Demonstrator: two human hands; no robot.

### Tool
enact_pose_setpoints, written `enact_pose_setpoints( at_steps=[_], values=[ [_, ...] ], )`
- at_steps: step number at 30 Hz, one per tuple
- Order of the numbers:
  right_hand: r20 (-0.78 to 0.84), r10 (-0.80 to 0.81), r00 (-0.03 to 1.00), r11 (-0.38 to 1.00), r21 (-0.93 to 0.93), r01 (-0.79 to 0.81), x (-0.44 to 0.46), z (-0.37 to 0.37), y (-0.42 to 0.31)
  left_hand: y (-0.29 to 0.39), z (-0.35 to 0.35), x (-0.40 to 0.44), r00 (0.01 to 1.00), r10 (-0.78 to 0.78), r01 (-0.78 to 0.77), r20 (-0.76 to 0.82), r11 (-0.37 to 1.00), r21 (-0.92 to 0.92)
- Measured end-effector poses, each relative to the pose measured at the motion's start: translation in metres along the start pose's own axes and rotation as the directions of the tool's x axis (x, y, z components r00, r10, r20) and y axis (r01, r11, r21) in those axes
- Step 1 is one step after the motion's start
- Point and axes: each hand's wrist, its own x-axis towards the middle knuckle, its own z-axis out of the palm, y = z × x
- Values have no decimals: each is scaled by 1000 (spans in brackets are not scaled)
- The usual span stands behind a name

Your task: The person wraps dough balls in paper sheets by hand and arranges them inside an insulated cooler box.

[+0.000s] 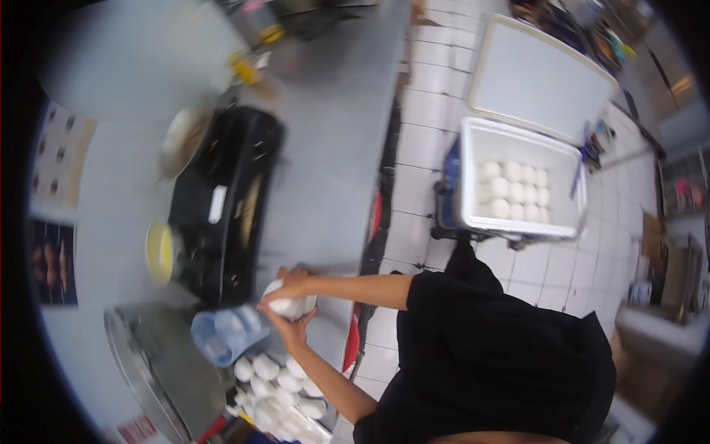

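Observation:
Both of my hands are wrapped round a white bundle (291, 302) just above the steel counter (318, 133). My right hand (294, 284) grips its upper side, and my left hand (291, 324) holds its lower side. Next to the bundle, on its left, is a translucent blue container (231, 334) with pale contents that I cannot make out. Several white rounded pieces (277, 385) lie heaped on a tray just below my hands.
A black appliance (229, 200) stands on the counter, with a yellow-filled bowl (160, 253) beside it. A large metal pot (159, 362) is at lower left. On the tiled floor, an open cooler (525, 226) holds rows of white round pieces (518, 190).

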Motion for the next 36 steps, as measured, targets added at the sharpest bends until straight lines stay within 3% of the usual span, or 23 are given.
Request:
enact_pose_setpoints(
  at_steps=[5,8,10,12,14,16,19,21,24,25,29,32,36],
  values=[
    [-152,-35,988,994,96,50,-74,-71,32,-10,116,-47,995,72,-80,70,990,117],
    [-297,-202,933,910,296,291,-147,-158,68,-26,210,-62,977,125,-149,174,980,131],
    [-505,-252,826,886,222,406,-207,-219,90,-48,276,-67,943,155,-184,293,980,75],
    [-656,-233,717,858,209,470,-253,-271,129,-81,341,-65,849,194,-253,492,966,56],
    [-781,-237,577,815,163,556,-291,-316,181,-111,420,-75,721,232,-440,652,881,173],
    [-825,-41,564,786,321,528,-315,-347,236,-165,471,-62,676,137,-459,724,847,268],
    [-802,205,562,639,544,544,-308,-378,316,-224,535,-51,727,20,-461,687,756,466],
    [-761,315,567,541,635,552,-280,-390,367,-263,562,-27,781,-37,-394,623,744,539],
    [-703,373,606,504,702,504,-238,-408,409,-318,576,22,869,-89,-243,487,781,576],
    [-675,387,628,503,725,470,-224,-411,423,-333,577,45,867,-68,-257,493,788,560],
    [-819,387,425,716,557,421,-169,-418,452,-377,575,110,867,-226,72,444,939,336],
    [-789,360,498,838,508,200,-162,-428,461,-383,585,95,881,-254,224,399,967,121],
    [-769,419,484,790,571,224,-162,-415,461,-440,528,168,826,-267,179,497,959,219]
  ],
)
